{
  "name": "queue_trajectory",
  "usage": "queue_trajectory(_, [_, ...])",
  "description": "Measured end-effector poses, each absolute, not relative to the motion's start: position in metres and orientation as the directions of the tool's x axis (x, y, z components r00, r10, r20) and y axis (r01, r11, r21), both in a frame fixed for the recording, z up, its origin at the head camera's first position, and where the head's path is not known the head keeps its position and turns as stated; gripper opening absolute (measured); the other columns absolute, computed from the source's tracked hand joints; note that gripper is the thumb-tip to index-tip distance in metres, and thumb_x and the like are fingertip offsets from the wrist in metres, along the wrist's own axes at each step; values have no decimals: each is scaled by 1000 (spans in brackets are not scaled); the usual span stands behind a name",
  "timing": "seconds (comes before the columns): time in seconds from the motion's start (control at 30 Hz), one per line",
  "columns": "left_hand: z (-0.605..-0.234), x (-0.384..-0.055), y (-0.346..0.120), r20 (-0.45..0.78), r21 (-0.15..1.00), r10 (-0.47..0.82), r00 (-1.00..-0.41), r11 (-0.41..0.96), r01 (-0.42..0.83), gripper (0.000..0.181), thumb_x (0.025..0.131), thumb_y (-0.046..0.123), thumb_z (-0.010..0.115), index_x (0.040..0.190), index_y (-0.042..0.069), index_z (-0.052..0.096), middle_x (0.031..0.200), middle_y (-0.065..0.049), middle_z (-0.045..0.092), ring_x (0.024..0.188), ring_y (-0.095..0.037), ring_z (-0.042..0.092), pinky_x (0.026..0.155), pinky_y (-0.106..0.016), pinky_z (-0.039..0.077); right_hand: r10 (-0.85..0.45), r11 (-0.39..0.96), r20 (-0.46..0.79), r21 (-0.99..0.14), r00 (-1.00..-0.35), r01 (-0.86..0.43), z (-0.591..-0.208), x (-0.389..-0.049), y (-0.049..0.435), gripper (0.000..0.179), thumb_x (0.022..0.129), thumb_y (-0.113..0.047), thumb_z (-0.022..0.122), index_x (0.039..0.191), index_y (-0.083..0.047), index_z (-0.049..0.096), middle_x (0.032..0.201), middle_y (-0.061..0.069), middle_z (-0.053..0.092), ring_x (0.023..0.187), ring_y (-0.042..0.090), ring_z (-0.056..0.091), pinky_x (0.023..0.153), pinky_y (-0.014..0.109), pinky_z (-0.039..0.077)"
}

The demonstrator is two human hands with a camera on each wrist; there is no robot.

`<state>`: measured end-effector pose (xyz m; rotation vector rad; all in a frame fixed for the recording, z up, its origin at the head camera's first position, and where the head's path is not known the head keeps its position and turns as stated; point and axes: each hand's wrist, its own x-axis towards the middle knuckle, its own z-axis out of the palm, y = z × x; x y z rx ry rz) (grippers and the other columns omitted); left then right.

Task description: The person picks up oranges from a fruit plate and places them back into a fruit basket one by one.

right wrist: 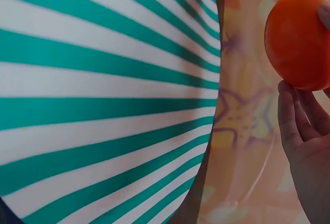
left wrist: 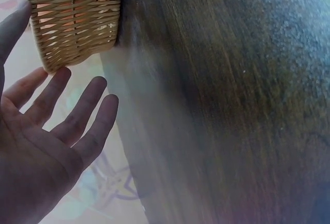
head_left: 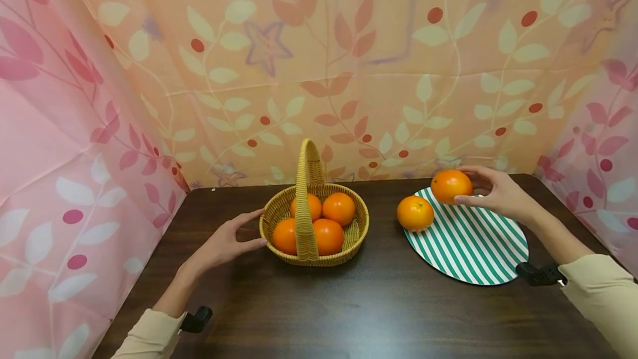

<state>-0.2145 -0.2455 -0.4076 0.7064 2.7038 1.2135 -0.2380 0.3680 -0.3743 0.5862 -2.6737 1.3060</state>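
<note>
So four oranges (head_left: 313, 220) sit in the basket (head_left: 360, 225); my right hand (head_left: 498, 193) grips a fifth orange (head_left: 451, 185) above the plate (head_left: 473, 248), one more orange (head_left: 415, 213) rests there, left hand (head_left: 224, 242) open against the basket

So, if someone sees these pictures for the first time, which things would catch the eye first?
Probably the bright orange gripped in the right hand above the far edge of the green-and-white striped plate, with a second orange resting on the plate's left rim. Next, the wicker basket at the table's centre, holding four more oranges, while the left hand touches its left side with straight fingers.
</note>
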Motion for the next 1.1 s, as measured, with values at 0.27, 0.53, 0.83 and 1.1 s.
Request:
queue_trajectory(0.27, [-407, -215, -246, 101, 734, 454, -886, 567, 374, 73, 92, 26, 79, 153, 5, 45, 150, -21, 46, 117, -47, 58, 94, -60, 50, -324, 486, 314, -754, -892, -442, -366, -238, 346, 59, 87, 1, 80, 141, -4, 56, 128, 12, 60, 107, 11, 64, 88, 19, 52])
queue_trajectory(0.53, [-406, -214, -245, 99, 718, 449, -888, 586, 376, 73, 92, 28, 79, 154, 6, 45, 150, -21, 46, 119, -47, 57, 96, -62, 48, -387, 451, 334, -744, -860, -492, -360, -242, 323, 60, 86, 0, 81, 141, -4, 57, 130, 11, 60, 108, 16, 64, 90, 21, 52])
queue_trajectory(0.83, [-407, -215, -245, 95, 734, 457, -885, 568, 372, 73, 92, 27, 79, 153, 4, 45, 150, -21, 46, 118, -48, 58, 95, -61, 49, -412, 419, 340, -753, -845, -508, -352, -244, 300, 60, 86, -1, 81, 141, -2, 56, 129, 13, 62, 108, 19, 64, 90, 22, 52])
queue_trajectory(1.1, [-407, -215, -245, 95, 742, 455, -886, 561, 367, 73, 92, 26, 79, 153, 3, 45, 150, -22, 46, 118, -49, 58, 96, -61, 48, -439, 374, 325, -781, -837, -500, -352, -249, 277, 60, 85, -2, 83, 140, -3, 57, 128, 11, 63, 108, 24, 64, 92, 25, 52])
